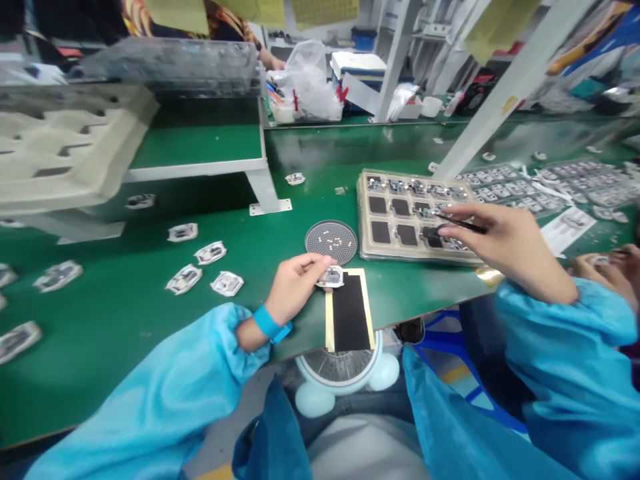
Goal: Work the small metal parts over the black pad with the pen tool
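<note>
Between the thumb and fingers of my left hand (294, 285) is a small white plastic housing (331, 276) with a grey inside, held over the top end of a black pad (350, 313) edged with yellow tape. My right hand (507, 243) is closed on dark tweezers (467, 225). Their tips point left over a beige compartment tray (366, 230). Small metallic parts sit in some of its pockets, while others show dark squares. Whether the tips grip a part is too small to tell. Behind my left hand lies a round dark dish (313, 235) with several tiny pieces.
Several white housings (184, 279) are scattered on the green table (135, 333) at left. A raised shelf (200, 147) carries a large beige tray (65, 147). Trays of housings (505, 183) lie at right, near another person's hands (607, 270). A slanted post (510, 93) rises behind.
</note>
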`<action>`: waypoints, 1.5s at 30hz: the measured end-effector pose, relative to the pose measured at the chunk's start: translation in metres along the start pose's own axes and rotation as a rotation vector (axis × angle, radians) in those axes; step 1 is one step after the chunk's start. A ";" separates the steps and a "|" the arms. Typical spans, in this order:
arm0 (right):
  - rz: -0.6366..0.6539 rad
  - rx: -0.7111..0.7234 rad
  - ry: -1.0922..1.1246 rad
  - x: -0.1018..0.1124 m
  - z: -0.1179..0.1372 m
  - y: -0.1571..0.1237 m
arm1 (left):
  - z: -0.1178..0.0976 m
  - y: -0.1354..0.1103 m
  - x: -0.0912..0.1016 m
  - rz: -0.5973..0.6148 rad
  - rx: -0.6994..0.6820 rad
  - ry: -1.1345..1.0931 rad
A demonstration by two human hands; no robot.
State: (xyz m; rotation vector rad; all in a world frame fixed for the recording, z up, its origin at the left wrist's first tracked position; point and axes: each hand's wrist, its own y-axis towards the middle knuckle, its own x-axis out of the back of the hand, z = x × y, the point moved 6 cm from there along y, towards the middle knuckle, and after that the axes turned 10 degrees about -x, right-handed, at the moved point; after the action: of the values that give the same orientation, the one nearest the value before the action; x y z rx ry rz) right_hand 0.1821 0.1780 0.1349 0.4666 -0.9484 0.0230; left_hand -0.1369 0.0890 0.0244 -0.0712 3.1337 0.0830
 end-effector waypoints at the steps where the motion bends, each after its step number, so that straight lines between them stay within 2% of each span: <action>1: -0.034 0.038 0.090 0.001 0.015 -0.008 | 0.001 0.000 0.001 0.000 -0.010 0.003; 4: 0.011 0.080 0.366 -0.015 0.056 -0.030 | 0.002 -0.001 0.002 0.023 -0.035 -0.054; 7: 0.122 0.024 0.558 -0.051 0.080 -0.046 | 0.001 -0.003 0.000 0.064 -0.046 -0.121; 12: 0.319 -0.333 0.801 -0.123 0.077 -0.059 | -0.007 -0.006 -0.001 0.055 -0.078 -0.135; 14: 0.389 -0.417 0.828 -0.141 0.075 -0.062 | -0.008 -0.007 -0.003 0.063 -0.075 -0.159; 16: 0.449 -0.434 0.843 -0.151 0.076 -0.064 | -0.008 -0.008 -0.006 0.085 -0.069 -0.185; 21: 0.518 -0.448 0.836 -0.160 0.076 -0.065 | -0.007 -0.010 -0.009 0.117 -0.087 -0.164; 29: 0.547 -0.483 0.845 -0.163 0.071 -0.063 | -0.005 -0.012 -0.006 0.150 -0.184 0.009; 34: 0.558 -0.509 0.876 -0.163 0.071 -0.063 | -0.009 -0.011 -0.008 0.143 -0.250 0.128; 40: 0.573 -0.524 0.918 -0.169 0.067 -0.065 | -0.012 -0.011 -0.007 0.114 -0.399 0.302; 45: 0.562 -0.522 0.943 -0.171 0.069 -0.065 | -0.013 -0.011 -0.006 0.097 -0.422 0.351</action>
State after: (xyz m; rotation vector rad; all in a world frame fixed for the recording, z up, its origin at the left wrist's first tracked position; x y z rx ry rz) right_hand 0.0422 0.1232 0.0103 -0.3104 -0.1020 0.4554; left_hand -0.1309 0.0772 0.0367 0.0739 3.3990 0.8162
